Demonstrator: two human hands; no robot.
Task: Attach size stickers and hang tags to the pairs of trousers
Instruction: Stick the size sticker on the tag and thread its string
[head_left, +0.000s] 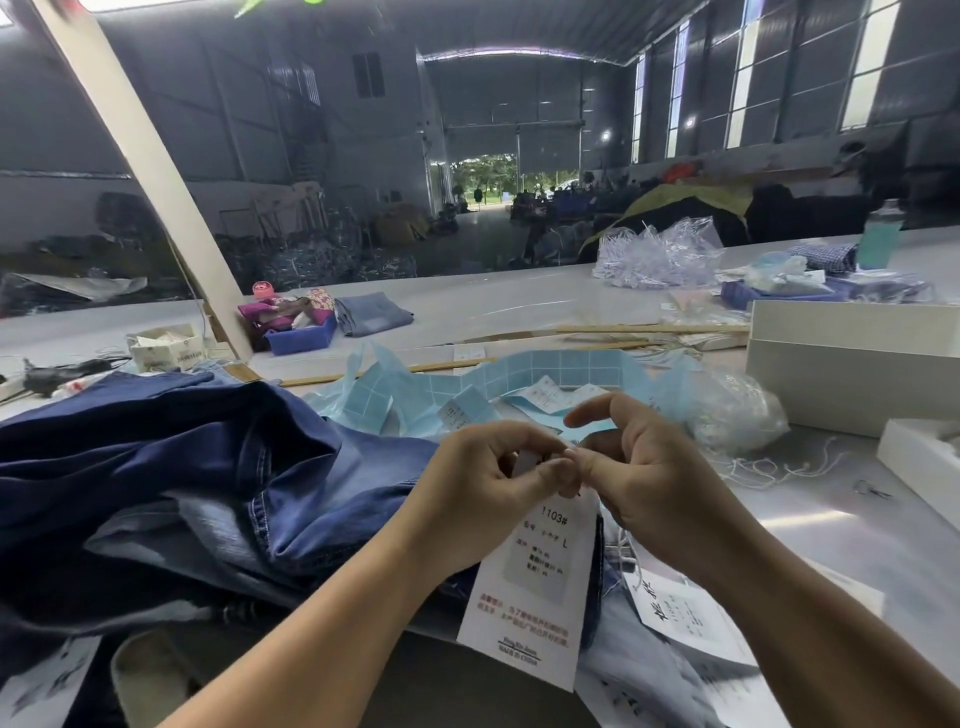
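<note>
Nearest the lens, at 6 o'clock: long white paper hang tag (535, 577) printed "1103#" and "L", hung upright from both hands. Left hand (483, 499) curled, thumb and fingers pinched on tag's top edge. Right hand (644, 478) touching it fingertip to fingertip, thumb and middle fingers pinched at same top edge, index finger raised. At 9 o'clock, heaped dark blue denim trousers (208, 467) on pale grey table (519, 306). At 12 o'clock, just beyond hands, crumpled pale blue sticker backing sheets (519, 374). At 3 o'clock, white cardboard boxes (852, 364). At 5 o'clock, more white hang tags (675, 613) lying flat.
</note>
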